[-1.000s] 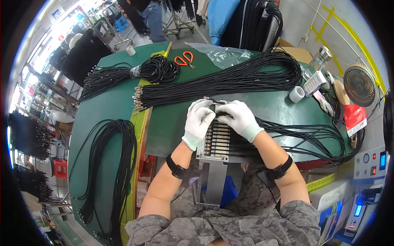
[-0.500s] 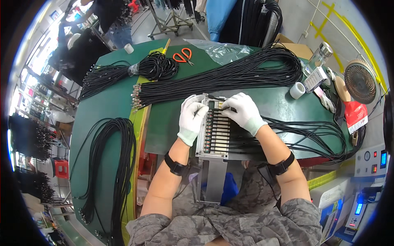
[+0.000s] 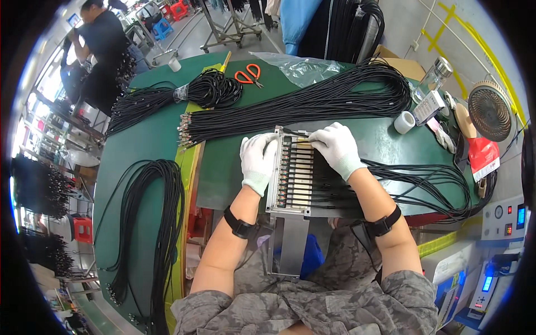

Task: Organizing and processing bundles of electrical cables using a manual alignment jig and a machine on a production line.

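Note:
On the table edge in front of me lies a long metal fixture (image 3: 274,184), with several black cables laid side by side across its slots. My left hand (image 3: 258,159), in a white glove, rests against the fixture's left edge near its far end. Its fingers are slightly apart, and I see nothing held in them. At the far right corner of the fixture, my gloved right hand (image 3: 338,148) pinches a black cable (image 3: 300,142) by thumb and fingertips. The cable's end lies in a far slot. Below the hand, loose cables (image 3: 413,178) run off to the right.
A long cable bundle (image 3: 301,103) lies beyond the fixture, with a tied coil (image 3: 218,89) and orange-handled scissors (image 3: 249,76) behind. More cables (image 3: 159,206) hang over the left side. A white roll (image 3: 404,123), glass bottle (image 3: 436,75) and fan (image 3: 491,110) stand at right.
My left hand has drawn back left from the cable ends to the fixture's edge. My right hand has shifted slightly right along the cable. At far left, a person has come more into view.

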A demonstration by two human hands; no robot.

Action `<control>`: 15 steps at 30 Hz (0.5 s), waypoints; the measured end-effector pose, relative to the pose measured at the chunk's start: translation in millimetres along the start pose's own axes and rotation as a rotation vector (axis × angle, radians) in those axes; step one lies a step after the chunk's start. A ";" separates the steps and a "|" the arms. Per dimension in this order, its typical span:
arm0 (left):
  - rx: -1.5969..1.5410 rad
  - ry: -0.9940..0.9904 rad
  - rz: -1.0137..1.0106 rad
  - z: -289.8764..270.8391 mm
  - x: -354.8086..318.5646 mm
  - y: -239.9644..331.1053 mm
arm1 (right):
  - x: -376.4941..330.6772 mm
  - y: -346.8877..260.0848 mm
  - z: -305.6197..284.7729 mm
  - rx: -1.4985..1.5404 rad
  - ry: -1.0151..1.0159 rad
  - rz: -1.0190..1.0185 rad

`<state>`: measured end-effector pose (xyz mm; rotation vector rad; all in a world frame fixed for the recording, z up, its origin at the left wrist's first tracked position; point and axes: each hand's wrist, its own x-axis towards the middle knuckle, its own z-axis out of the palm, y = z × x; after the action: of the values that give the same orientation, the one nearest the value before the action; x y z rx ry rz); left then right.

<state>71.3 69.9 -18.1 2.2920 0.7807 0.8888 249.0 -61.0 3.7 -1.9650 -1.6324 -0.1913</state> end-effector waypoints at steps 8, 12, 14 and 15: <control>-0.038 -0.078 -0.025 0.5 0.3 -1.6 | -0.7 1.4 10.0 0.037 0.040 -0.054; 0.196 -0.073 0.245 6.2 -3.7 11.6 | -1.7 2.7 13.8 0.005 0.005 -0.048; 0.296 -0.181 0.246 5.0 -5.8 17.1 | -1.7 4.5 13.0 -0.006 -0.009 -0.043; 0.350 -0.234 0.246 4.0 -6.1 19.4 | 0.5 3.5 8.6 -0.039 0.043 -0.008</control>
<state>76.5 51.5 -10.1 2.7850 0.5968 0.6035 250.3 -56.5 -4.4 -1.9700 -1.6207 -0.2679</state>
